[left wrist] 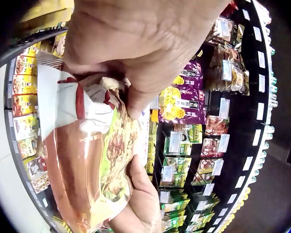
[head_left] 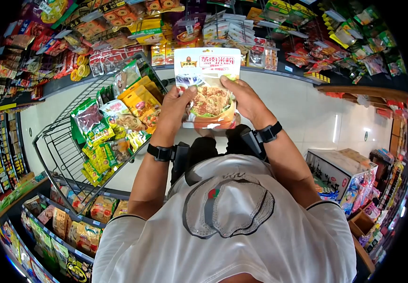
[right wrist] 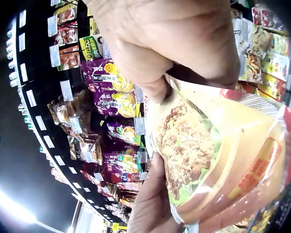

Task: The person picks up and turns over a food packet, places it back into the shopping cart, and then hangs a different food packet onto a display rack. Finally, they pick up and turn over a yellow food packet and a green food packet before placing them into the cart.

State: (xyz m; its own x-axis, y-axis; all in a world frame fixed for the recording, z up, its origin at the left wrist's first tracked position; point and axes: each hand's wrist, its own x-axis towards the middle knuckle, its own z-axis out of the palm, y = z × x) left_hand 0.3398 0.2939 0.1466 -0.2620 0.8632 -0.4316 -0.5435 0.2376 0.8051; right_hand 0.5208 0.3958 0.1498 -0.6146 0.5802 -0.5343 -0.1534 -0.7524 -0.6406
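Both hands hold up one white food pouch in front of the body, its printed front facing the person. Pictured on it is a dish of coated meat on green leaves, under red lettering. My left hand grips the pouch's left side, the thumb lying across the front. On the opposite side my right hand pinches it the same way, its thumb pressing near the middle. Most of the other fingers are hidden behind the pouch. In the left wrist view the glossy pouch bulges at its bottom end.
A wire shopping cart with several packets, among them a green bag and an orange bag, stands at the left. Shelves of hanging packets run along the front. A white-sided box stands at the right on the tiled floor.
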